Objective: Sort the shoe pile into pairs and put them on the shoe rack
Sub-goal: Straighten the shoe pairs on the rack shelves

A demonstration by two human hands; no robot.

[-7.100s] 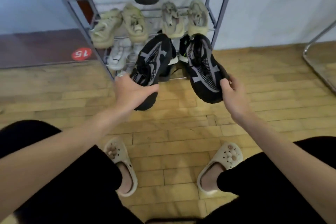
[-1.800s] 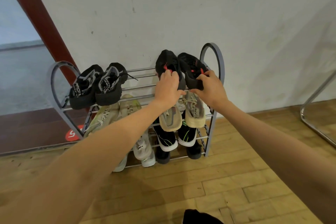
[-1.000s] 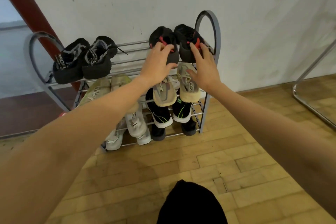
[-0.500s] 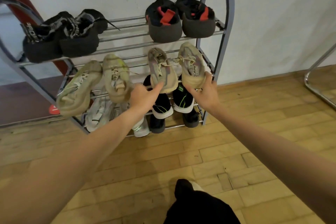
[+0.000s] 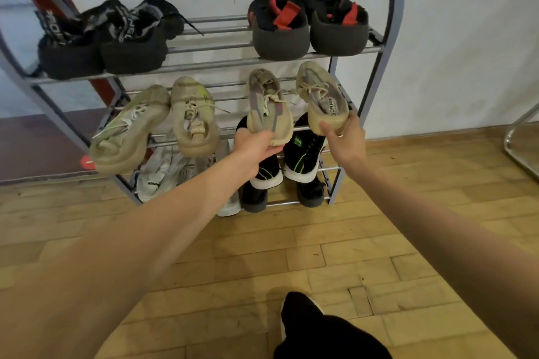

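Since the earlier frame, both hands have dropped from the top-tier black-and-red pair to the second tier of the shoe rack [image 5: 388,23]. Left hand [image 5: 256,147] grips one beige sneaker's [image 5: 269,109] heel; right hand [image 5: 345,140] grips its mate [image 5: 322,97], insole lettering partly legible. Long axes run away toward the wall.

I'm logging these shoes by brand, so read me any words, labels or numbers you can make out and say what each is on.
"SCAPA", last letters hidden: insole of the beige shoe in the right hand.
White lettering on the tongue straps of the black pair, top shelf left: too blurred to read.
Green mark on the black shoe, third shelf: unreadable.
Red floor sticker: mostly hidden.
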